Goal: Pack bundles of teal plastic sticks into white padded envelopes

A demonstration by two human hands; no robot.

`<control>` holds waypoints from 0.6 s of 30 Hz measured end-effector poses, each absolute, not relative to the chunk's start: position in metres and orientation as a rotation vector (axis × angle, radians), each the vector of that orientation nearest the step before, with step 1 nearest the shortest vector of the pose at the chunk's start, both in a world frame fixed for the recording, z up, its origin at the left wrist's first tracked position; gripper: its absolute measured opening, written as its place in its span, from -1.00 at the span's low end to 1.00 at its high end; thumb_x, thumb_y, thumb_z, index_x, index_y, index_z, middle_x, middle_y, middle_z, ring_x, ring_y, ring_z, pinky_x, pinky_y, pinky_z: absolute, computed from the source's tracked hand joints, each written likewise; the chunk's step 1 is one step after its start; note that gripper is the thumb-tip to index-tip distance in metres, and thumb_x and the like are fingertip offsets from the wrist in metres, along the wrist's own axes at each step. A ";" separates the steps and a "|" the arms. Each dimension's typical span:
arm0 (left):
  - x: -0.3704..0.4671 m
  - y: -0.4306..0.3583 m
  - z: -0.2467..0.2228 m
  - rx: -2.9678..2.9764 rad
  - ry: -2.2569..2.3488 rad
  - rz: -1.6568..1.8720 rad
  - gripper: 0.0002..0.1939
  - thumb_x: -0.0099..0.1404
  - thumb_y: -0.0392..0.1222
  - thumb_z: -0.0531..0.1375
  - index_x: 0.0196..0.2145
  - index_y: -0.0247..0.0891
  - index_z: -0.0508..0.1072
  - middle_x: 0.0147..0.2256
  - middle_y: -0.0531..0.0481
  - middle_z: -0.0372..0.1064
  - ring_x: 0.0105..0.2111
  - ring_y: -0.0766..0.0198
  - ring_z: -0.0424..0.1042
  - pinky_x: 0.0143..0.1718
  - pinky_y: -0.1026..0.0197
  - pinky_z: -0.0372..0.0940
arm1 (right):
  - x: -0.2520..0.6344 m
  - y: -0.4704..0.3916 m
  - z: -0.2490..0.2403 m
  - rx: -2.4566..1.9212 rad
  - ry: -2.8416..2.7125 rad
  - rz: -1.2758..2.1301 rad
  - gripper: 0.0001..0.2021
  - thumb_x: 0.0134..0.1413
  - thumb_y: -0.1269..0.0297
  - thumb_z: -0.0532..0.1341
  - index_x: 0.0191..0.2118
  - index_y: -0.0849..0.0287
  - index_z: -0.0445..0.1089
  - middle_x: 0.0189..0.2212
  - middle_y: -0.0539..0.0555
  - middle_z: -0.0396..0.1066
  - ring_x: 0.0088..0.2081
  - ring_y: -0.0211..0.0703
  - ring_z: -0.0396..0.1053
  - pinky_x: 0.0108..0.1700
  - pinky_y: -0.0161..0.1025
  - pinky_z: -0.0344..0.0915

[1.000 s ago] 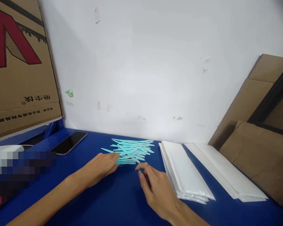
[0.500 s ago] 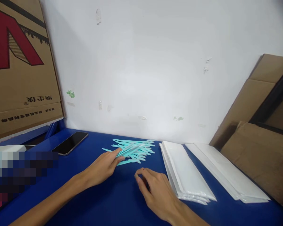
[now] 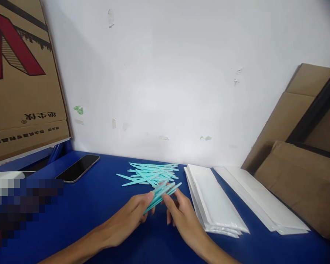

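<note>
Bare blue table [image 3: 110, 205] lies left of the pile of teal sticks [image 3: 145, 173]. Left hand [image 3: 134, 212] and right hand [image 3: 183, 216] now pinch a bundle [image 3: 161, 195] between their fingers, nearer than before

Phone [image 3: 78, 168] beside cardboard box [image 3: 30, 91].

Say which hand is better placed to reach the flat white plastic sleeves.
Right, probably: the right hand is beside the nearer white sleeves; the left hand lies farther off. Both touch thin turquoise sticks.

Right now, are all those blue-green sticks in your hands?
No, a loose pile of sticks lies on the blue table, just beyond the left hand and right hand.
</note>
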State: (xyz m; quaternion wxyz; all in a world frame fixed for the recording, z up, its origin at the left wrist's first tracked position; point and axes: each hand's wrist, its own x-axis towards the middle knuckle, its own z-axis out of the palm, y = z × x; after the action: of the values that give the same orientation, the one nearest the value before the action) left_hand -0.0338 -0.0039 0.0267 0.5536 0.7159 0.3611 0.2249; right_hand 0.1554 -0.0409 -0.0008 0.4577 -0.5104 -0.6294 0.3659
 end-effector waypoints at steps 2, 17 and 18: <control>-0.032 -0.005 0.023 1.637 0.819 0.458 -0.38 0.33 0.40 -0.14 -0.28 -0.22 0.32 -0.50 0.17 0.02 -0.57 0.37 -0.05 -0.60 0.32 -0.07 | 0.155 -0.044 0.000 -1.268 -1.543 0.861 -0.57 0.33 -0.06 0.00 0.10 0.11 0.28 -0.37 -0.01 0.42 -0.44 -0.24 0.41 -0.46 -0.35 0.32; -0.021 -0.005 0.019 2.044 0.712 0.640 -0.79 0.40 -0.11 0.03 -0.36 -0.25 0.30 -0.46 0.14 0.15 -0.46 0.35 0.04 -0.45 0.30 0.00 | 0.156 -0.069 0.016 -1.181 -1.971 0.259 -0.40 0.39 0.23 -0.06 0.43 -0.10 -0.30 0.43 -0.03 -0.24 0.40 -0.04 -0.15 0.36 0.04 0.04; -0.021 -0.006 0.020 2.049 0.710 0.638 -0.79 0.40 -0.13 0.03 -0.38 -0.25 0.29 -0.47 0.14 0.15 -0.47 0.35 0.05 -0.45 0.31 -0.01 | 0.154 -0.072 0.015 -1.177 -1.992 0.251 -0.39 0.38 0.23 -0.05 0.43 -0.10 -0.29 0.43 -0.02 -0.22 0.39 -0.03 -0.11 0.34 0.03 0.10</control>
State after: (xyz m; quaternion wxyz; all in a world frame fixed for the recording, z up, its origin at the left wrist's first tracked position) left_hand -0.0212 -0.0059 0.0195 0.4266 0.8198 0.2842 0.2554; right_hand 0.1536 -0.0715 0.0152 0.3961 -0.4645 -0.7858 0.0992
